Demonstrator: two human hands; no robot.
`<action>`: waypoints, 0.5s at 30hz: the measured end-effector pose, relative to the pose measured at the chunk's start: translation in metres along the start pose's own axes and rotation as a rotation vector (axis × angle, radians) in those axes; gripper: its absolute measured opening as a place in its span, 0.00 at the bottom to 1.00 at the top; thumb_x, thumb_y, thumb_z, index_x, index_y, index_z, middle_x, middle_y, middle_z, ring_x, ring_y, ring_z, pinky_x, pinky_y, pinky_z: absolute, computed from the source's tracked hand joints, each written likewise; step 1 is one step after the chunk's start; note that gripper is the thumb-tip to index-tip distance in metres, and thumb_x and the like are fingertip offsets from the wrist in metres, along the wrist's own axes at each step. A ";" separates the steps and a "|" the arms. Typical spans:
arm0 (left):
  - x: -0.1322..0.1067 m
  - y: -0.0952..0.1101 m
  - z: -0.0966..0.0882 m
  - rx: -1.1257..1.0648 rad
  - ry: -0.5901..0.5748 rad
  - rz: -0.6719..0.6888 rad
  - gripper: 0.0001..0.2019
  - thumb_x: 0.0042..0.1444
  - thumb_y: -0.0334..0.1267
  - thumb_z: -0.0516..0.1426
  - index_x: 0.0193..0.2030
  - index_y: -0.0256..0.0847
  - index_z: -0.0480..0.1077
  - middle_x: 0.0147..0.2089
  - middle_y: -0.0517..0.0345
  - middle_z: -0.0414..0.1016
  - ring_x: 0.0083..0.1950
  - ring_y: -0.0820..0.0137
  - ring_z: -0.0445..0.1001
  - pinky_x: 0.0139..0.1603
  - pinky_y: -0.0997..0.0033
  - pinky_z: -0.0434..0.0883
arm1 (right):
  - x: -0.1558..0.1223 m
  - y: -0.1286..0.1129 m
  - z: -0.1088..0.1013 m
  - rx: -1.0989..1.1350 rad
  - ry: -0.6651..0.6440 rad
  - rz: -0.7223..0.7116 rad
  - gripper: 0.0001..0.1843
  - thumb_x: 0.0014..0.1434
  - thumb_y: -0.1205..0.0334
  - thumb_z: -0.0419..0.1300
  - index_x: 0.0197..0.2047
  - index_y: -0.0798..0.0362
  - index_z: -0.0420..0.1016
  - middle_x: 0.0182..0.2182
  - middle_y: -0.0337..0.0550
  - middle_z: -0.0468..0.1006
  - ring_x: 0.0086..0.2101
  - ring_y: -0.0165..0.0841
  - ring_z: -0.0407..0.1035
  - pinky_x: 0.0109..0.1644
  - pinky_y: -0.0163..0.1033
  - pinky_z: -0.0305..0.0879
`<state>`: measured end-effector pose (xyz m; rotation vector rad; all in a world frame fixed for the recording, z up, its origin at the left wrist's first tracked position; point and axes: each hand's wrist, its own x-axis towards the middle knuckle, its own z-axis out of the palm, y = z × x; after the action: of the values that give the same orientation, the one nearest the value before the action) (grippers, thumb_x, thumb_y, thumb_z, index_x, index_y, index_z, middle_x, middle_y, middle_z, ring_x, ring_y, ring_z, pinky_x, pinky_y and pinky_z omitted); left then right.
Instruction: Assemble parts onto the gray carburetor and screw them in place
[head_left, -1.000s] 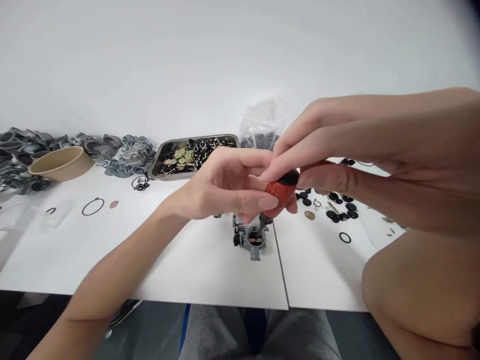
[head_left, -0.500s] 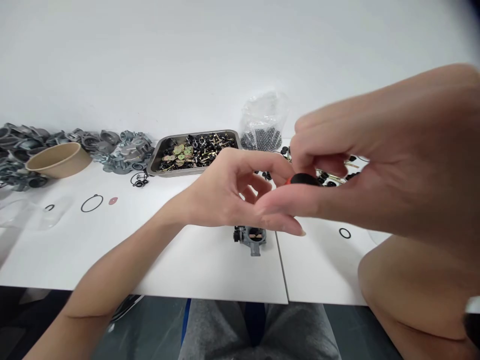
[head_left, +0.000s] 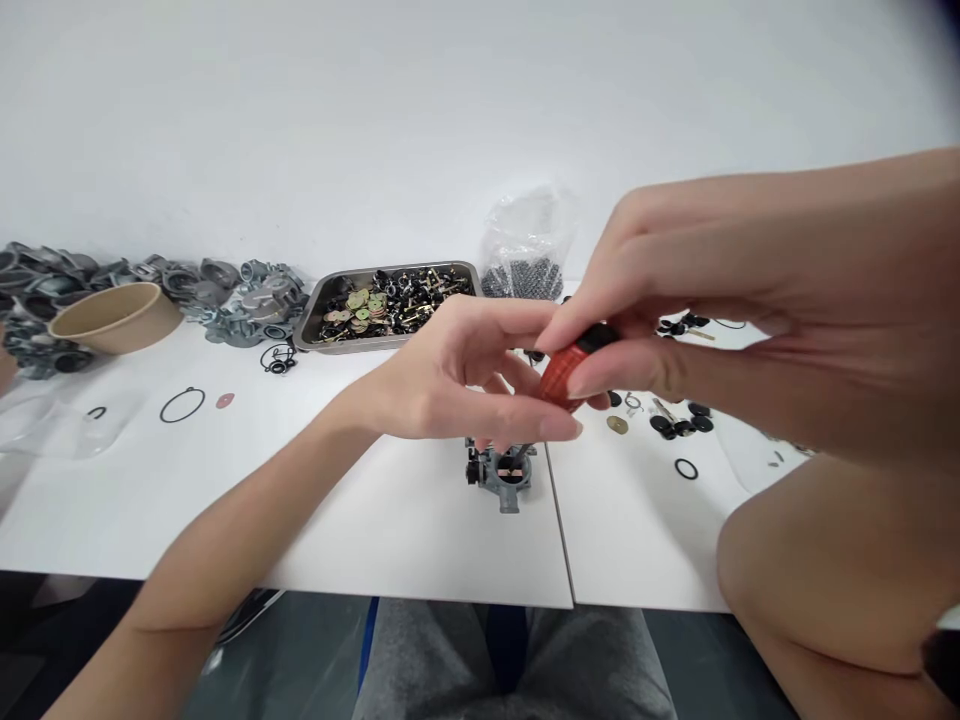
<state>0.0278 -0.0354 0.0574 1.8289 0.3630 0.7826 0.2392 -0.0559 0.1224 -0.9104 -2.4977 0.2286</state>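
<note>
Right hand point(head_left: 720, 330) pinched shut on the red screwdriver point(head_left: 568, 372) above the metal part point(head_left: 504, 475), left hand point(head_left: 457, 385) half-curled, maybe guiding the hidden shaft: screwdriving step, tip needs seating squarely.

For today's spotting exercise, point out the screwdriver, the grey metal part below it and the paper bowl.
screwdriver point(head_left: 564, 375), head view, red handle
grey metal part point(head_left: 504, 478), head view, body
paper bowl point(head_left: 124, 335), head view, outer wall

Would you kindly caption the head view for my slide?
Right hand pinches a red-handled screwdriver beside the left hand, above a grey carburetor body on the white table.
</note>
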 end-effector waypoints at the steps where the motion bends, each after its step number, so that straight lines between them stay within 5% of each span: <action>1: 0.000 0.000 0.001 0.004 0.027 -0.003 0.12 0.51 0.41 0.66 0.41 0.42 0.75 0.32 0.57 0.77 0.27 0.71 0.76 0.23 0.74 0.73 | 0.002 -0.001 0.002 -0.091 0.061 -0.032 0.07 0.61 0.50 0.59 0.33 0.36 0.77 0.24 0.37 0.71 0.25 0.30 0.64 0.22 0.42 0.49; 4: 0.002 0.000 0.005 0.045 0.066 0.005 0.14 0.46 0.40 0.68 0.40 0.41 0.74 0.29 0.60 0.74 0.28 0.72 0.75 0.23 0.75 0.71 | 0.007 -0.008 0.009 -0.190 0.126 -0.016 0.20 0.59 0.39 0.58 0.23 0.42 0.71 0.14 0.40 0.57 0.21 0.33 0.61 0.21 0.43 0.47; 7: 0.004 0.002 0.008 0.093 0.095 0.034 0.12 0.45 0.37 0.69 0.34 0.39 0.72 0.25 0.63 0.70 0.23 0.76 0.70 0.19 0.78 0.66 | 0.011 -0.017 0.017 -0.184 0.115 0.033 0.28 0.58 0.32 0.53 0.20 0.44 0.70 0.14 0.42 0.53 0.26 0.37 0.66 0.23 0.42 0.54; 10: 0.004 0.004 0.008 0.108 0.109 0.048 0.12 0.44 0.34 0.69 0.29 0.38 0.70 0.22 0.65 0.66 0.21 0.79 0.66 0.17 0.80 0.63 | 0.015 -0.020 0.019 -0.136 0.109 0.078 0.29 0.59 0.31 0.52 0.22 0.44 0.71 0.14 0.42 0.55 0.30 0.39 0.68 0.26 0.42 0.60; 15: 0.002 0.004 0.000 -0.048 0.012 -0.035 0.10 0.52 0.36 0.65 0.41 0.40 0.74 0.32 0.58 0.76 0.22 0.75 0.72 0.19 0.76 0.71 | 0.010 -0.016 0.004 0.069 0.113 -0.016 0.20 0.56 0.33 0.57 0.31 0.38 0.77 0.28 0.41 0.73 0.32 0.36 0.69 0.29 0.42 0.64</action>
<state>0.0285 -0.0356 0.0614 1.7696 0.3798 0.7718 0.2210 -0.0616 0.1274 -0.8507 -2.3780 0.2499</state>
